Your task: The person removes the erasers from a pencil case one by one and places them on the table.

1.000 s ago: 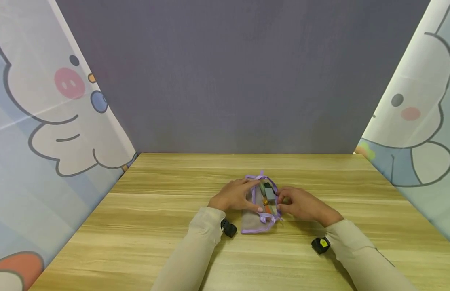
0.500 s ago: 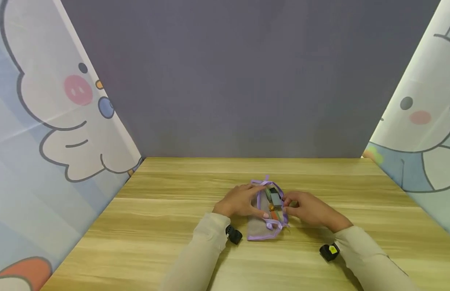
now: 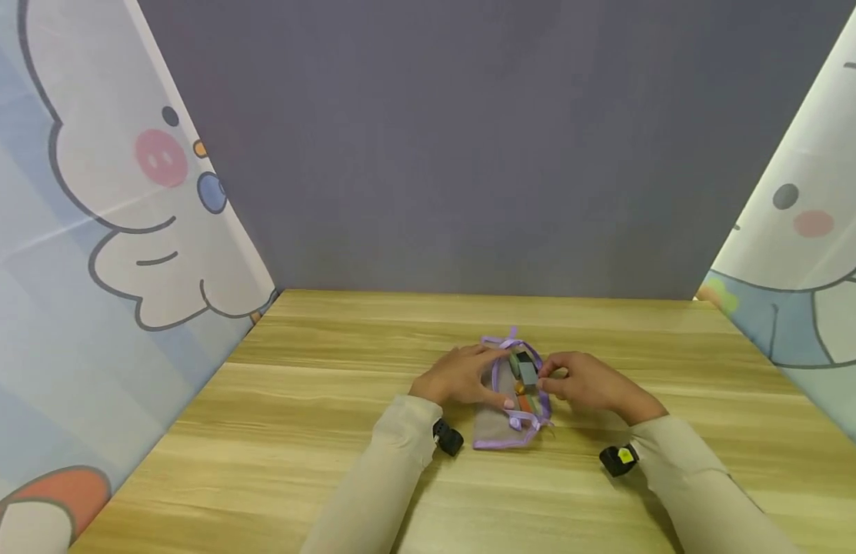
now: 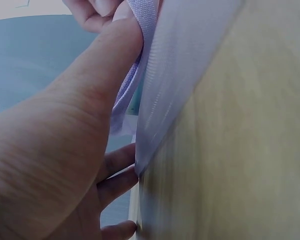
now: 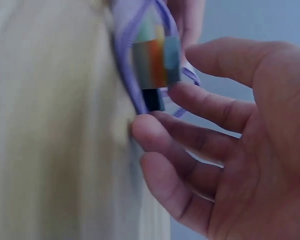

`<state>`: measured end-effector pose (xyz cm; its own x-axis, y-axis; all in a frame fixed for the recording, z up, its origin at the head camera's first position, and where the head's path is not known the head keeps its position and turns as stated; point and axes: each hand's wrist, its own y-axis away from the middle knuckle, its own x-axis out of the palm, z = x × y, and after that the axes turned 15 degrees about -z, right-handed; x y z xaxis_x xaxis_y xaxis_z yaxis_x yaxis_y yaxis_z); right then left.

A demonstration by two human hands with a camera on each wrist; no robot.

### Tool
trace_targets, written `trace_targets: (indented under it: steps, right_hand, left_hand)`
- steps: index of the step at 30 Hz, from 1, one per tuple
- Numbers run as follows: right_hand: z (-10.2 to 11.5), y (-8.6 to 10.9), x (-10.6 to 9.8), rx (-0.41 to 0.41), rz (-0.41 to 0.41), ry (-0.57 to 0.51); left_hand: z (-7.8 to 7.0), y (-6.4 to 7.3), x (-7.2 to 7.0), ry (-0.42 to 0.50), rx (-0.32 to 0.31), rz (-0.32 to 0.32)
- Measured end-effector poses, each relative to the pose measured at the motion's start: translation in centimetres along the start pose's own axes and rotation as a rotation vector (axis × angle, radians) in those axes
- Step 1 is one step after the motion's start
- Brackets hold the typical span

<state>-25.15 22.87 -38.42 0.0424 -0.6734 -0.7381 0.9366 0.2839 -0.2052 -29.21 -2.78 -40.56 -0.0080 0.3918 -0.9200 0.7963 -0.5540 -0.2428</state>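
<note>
A sheer mesh drawstring pouch [image 3: 493, 427] with purple ribbon trim lies on the table, its mouth spread. Several small coloured blocks show in it: a grey-blue block [image 3: 527, 375], an orange one [image 3: 524, 403] and a dark one among them. My left hand [image 3: 461, 375] spans the pouch's left side, thumb and index finger stretched apart at the mouth; in the left wrist view the thumb presses against the ribbon [image 4: 146, 30]. From the right, my right hand [image 3: 587, 382] reaches with thumb and index fingertips to the grey-blue block; a gap shows between these fingertips in the right wrist view.
The wooden table [image 3: 331, 431] extends around the pouch. A dark grey panel [image 3: 428, 146] rises at its back edge, and cartoon-printed cloths [image 3: 164, 261] line both sides. Black wrist cameras [image 3: 448, 437] sit on both wrists.
My right fingertips have moved left, from the ribbon at the mouth's right edge to the grey-blue block. My left hand keeps its place on the pouch. The head view has shifted slightly.
</note>
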Motion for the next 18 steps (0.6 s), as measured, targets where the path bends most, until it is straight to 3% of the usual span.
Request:
trace_targets:
  steps: [9,18]
  right_hand:
    - [-0.4,-1.7,-0.7,0.031,0.061,-0.07]
    - [-0.5,-3.2,-1.1,0.018,0.034,-0.081]
  left_hand:
    - [-0.1,-0.4,0.8,0.011,-0.013,0.006]
    - [-0.1,-1.2,0.3,0.024,-0.01,-0.015]
